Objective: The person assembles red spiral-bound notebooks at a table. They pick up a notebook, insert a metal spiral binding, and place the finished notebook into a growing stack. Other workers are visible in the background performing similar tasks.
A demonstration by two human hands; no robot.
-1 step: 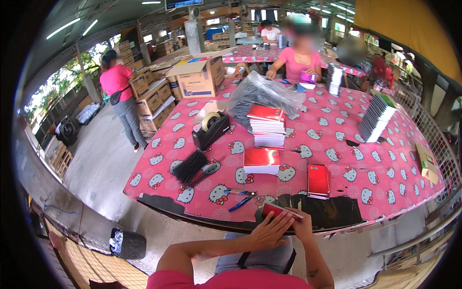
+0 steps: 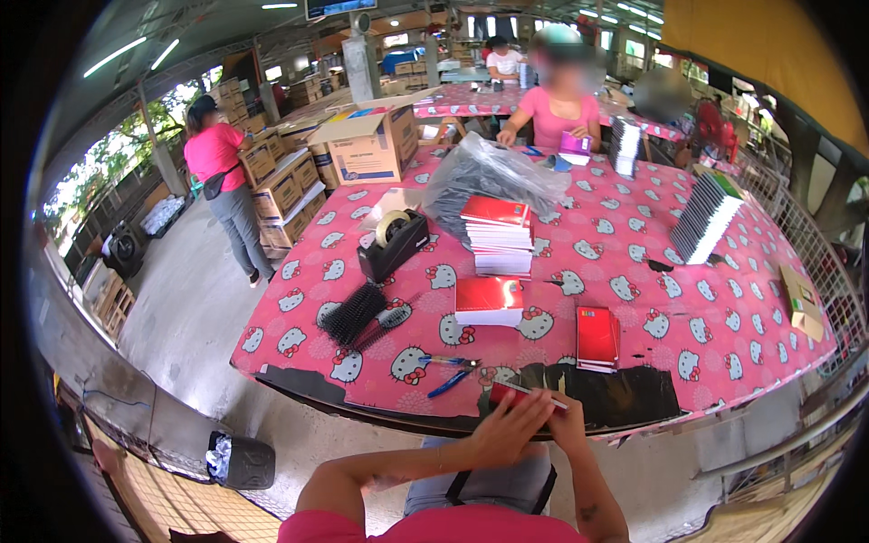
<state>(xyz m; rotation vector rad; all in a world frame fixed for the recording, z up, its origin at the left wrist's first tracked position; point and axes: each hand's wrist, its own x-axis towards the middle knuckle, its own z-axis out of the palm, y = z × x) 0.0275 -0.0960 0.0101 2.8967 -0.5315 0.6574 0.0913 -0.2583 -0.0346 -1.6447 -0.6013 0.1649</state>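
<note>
A small red notebook [image 2: 509,392] lies between my two hands at the near table edge, partly covered by them. My left hand [image 2: 509,429] is closed over its near side, fingers together across the cover. The right end is gripped by my right hand [image 2: 569,422], its fingers partly hidden. Just left of the notebook, blue-handled pliers [image 2: 451,379] rest on the tablecloth. Beyond are a stack of red-covered notebooks [image 2: 489,299], a taller stack [image 2: 498,233] behind it, and a small pile [image 2: 597,338] to the right. Black binding coils [image 2: 355,313] lie at left.
A black tape dispenser [image 2: 395,246] and a clear plastic bag [image 2: 484,172] with dark contents stand farther back. At right are a leaning notebook stack [image 2: 706,217] and a cardboard piece [image 2: 801,303]. Across the table sits a person in pink [image 2: 561,113]; another stands by cartons [image 2: 288,195].
The fingers of my left hand have lifted and drawn together slightly over the notebook. The whole view has shifted a little; the table items stay in place.
</note>
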